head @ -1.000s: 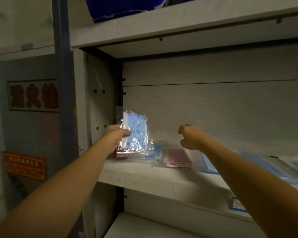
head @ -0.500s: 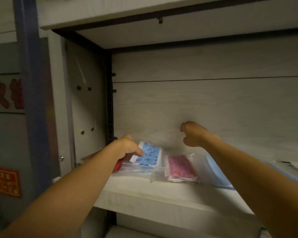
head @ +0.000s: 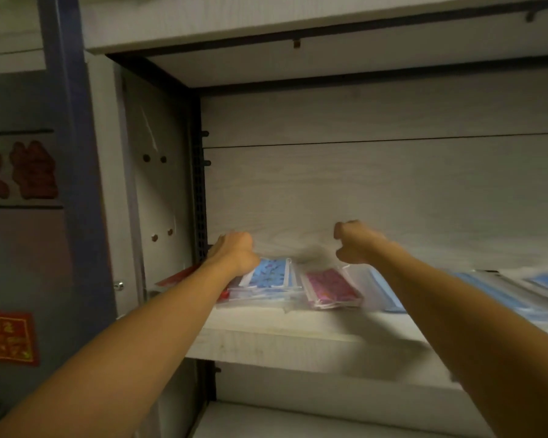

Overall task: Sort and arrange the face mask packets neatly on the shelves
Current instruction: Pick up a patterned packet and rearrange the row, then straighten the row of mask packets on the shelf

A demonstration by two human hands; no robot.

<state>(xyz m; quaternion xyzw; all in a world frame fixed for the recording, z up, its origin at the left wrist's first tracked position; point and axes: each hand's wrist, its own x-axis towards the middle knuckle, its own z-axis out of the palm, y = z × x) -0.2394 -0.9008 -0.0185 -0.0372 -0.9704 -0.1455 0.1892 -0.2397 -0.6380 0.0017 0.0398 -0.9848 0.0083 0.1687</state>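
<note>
A clear packet with a blue patterned mask (head: 271,275) lies flat on top of a small stack at the left end of the shelf board (head: 298,339). My left hand (head: 234,251) hovers at the packet's far left corner with its fingers curled under and hidden behind the hand. To the right of the stack lies a pink patterned packet (head: 331,287), then plain blue packets (head: 389,295). My right hand (head: 351,245) is curled into a loose fist above the pink packet and holds nothing.
More blue packets (head: 544,282) lie blurred along the shelf to the right. A red item (head: 178,276) sticks out under my left forearm by the side panel (head: 159,184). Another shelf (head: 266,23) runs close overhead. A red sign (head: 8,338) hangs on the left wall.
The blue patterned packet, held upright a second ago, now lies flat on the left stack. My left hand has moved back over its far corner. My right hand has barely moved.
</note>
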